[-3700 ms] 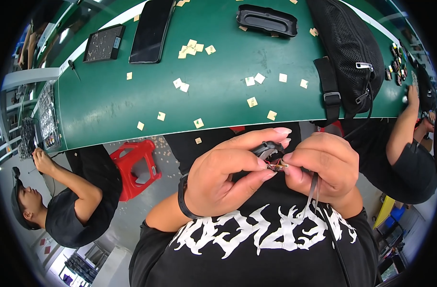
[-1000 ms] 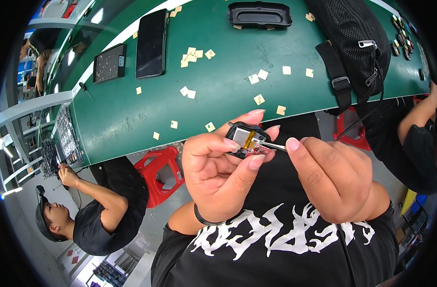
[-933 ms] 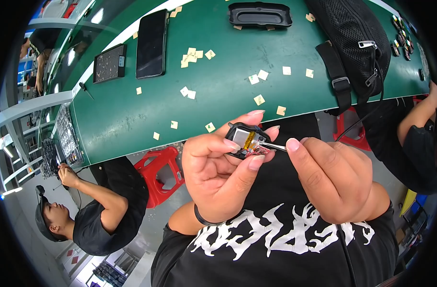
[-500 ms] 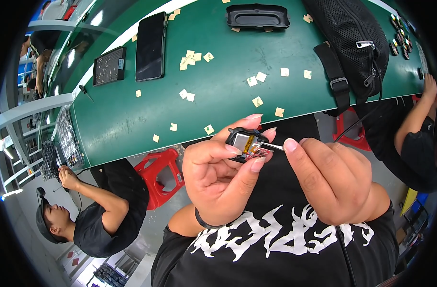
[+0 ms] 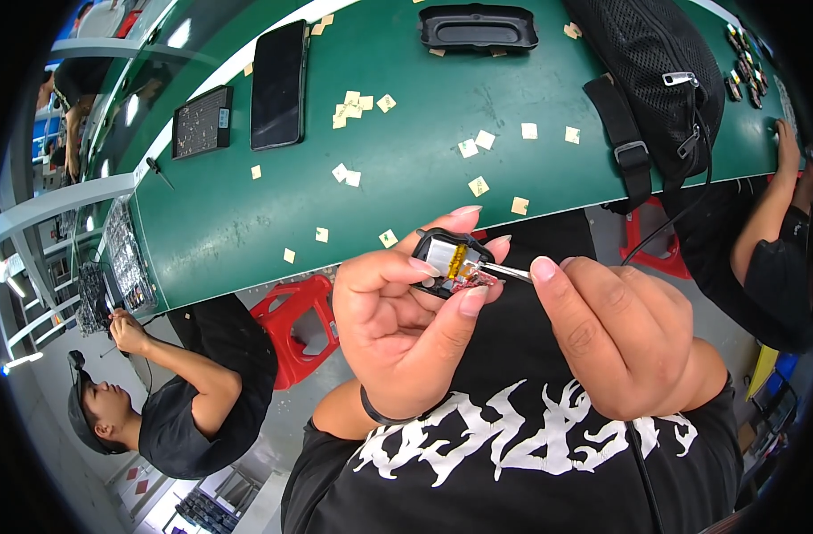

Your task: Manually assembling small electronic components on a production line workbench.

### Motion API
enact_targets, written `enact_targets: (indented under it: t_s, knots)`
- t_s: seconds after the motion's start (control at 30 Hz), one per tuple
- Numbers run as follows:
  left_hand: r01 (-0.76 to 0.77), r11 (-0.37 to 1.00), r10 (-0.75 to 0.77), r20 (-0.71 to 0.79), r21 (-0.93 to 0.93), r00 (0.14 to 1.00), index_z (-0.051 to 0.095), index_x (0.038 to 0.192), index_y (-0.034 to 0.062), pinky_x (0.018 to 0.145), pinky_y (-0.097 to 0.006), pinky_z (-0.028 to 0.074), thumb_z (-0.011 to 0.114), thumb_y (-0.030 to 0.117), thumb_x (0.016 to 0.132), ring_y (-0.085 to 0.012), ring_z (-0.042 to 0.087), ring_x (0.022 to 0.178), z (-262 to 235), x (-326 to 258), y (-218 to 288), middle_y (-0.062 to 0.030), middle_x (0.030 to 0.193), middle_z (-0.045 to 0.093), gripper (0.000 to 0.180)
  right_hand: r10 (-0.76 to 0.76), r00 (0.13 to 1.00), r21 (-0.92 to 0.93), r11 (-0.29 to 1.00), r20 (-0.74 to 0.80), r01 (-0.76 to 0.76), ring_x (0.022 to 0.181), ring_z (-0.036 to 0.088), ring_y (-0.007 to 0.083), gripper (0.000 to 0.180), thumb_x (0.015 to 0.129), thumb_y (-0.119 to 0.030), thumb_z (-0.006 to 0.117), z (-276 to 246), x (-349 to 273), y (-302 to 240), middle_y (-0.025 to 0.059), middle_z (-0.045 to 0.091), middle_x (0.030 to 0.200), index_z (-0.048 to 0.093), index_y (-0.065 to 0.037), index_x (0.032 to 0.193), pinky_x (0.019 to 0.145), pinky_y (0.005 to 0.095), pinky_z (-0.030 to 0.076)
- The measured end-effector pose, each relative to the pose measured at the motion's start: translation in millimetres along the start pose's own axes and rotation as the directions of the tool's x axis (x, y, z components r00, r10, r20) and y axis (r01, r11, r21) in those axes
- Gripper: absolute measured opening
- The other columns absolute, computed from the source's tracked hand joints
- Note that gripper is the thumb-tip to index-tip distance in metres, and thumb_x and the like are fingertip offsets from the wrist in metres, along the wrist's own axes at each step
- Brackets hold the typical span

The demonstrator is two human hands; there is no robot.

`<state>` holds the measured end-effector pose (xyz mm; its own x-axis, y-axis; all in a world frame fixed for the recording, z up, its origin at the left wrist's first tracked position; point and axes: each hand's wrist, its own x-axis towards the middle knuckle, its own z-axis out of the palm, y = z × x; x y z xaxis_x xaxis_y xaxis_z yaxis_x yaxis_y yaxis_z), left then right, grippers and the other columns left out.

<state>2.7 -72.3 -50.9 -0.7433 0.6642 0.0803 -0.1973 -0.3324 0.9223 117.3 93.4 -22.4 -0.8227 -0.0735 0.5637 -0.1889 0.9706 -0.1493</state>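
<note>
A small open black device [image 5: 450, 259] was pinched by the left hand [image 5: 393, 320] at the frame's centre, while tweezers [image 5: 512, 271] pointed into it were pinched by the right hand [image 5: 613, 334]; across the upper frame, a green table [image 5: 211, 214] was strewn with pale squares [image 5: 478, 186].

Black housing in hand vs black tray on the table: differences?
Pose: the housing is held in the left hand; the tray lies on the green table.
Contents: the housing shows a silver part, yellow tape and a red part; the tray, a plain black recess.
Outline: the housing is compact; the tray is elongated.
Both are black and rimmed.
</note>
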Motion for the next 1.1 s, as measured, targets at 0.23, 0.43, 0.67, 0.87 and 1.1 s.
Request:
enact_targets:
  t_s: [0.23,0.43,0.67,0.87,1.1]
  knots:
    - [0.035,0.999,-0.036,-0.044,-0.030,0.998,0.037,0.117,0.0066,0.087,-0.040,0.064,0.060,-0.008,0.093,-0.0426,0.064,0.114,2,0,3,-0.0362,0.135,0.048,0.036,-0.017,1.000,-0.027,0.999,-0.002,0.017,0.057,0.054,0.0162,0.038,0.069,-0.004,0.070,-2,0,0,0.0133,0.061,0.081,0.071,0.008,0.105,0.043,0.0238,0.043]
    - [0.010,1.000,-0.010,-0.022,-0.001,1.000,0.036,0.116,0.0060,0.088,-0.040,0.063,0.058,-0.010,0.093,-0.0424,0.063,0.115,2,0,2,-0.0364,0.135,0.048,0.036,0.022,0.996,0.029,0.999,0.083,-0.024,0.060,0.058,0.0207,0.042,0.069,0.002,0.071,-9,4,-4,0.0188,0.064,0.087,0.067,0.013,0.109,0.047,0.0278,0.048]
    - [-0.037,0.999,0.037,0.012,0.023,0.999,0.036,0.117,0.0058,0.091,-0.041,0.062,0.058,-0.012,0.091,-0.0416,0.064,0.115,2,-1,-1,-0.0372,0.135,0.048,0.038,0.018,0.993,0.040,0.999,0.117,-0.022,0.060,0.057,0.0206,0.044,0.069,0.002,0.070,-8,4,-4,0.0194,0.063,0.088,0.066,0.014,0.111,0.047,0.0276,0.047]
    - [-0.042,0.999,0.042,0.016,0.031,0.999,0.036,0.117,0.0058,0.091,-0.042,0.062,0.057,-0.011,0.092,-0.0438,0.062,0.116,1,-1,-2,-0.0373,0.135,0.047,0.037,-0.014,1.000,0.011,1.000,0.024,0.014,0.057,0.053,0.0173,0.047,0.063,-0.006,0.064,4,1,0,0.0166,0.062,0.081,0.069,0.012,0.106,0.042,0.0240,0.041]
    - [-0.011,1.000,0.011,-0.009,0.003,1.000,0.036,0.117,0.0065,0.092,-0.046,0.062,0.055,-0.011,0.093,-0.0465,0.061,0.116,2,-2,-1,-0.0359,0.136,0.046,0.035,0.061,0.985,0.108,0.991,0.159,-0.079,0.057,0.054,0.0197,0.048,0.067,0.003,0.067,-5,5,-8,0.0209,0.062,0.088,0.063,0.017,0.113,0.044,0.0273,0.043]
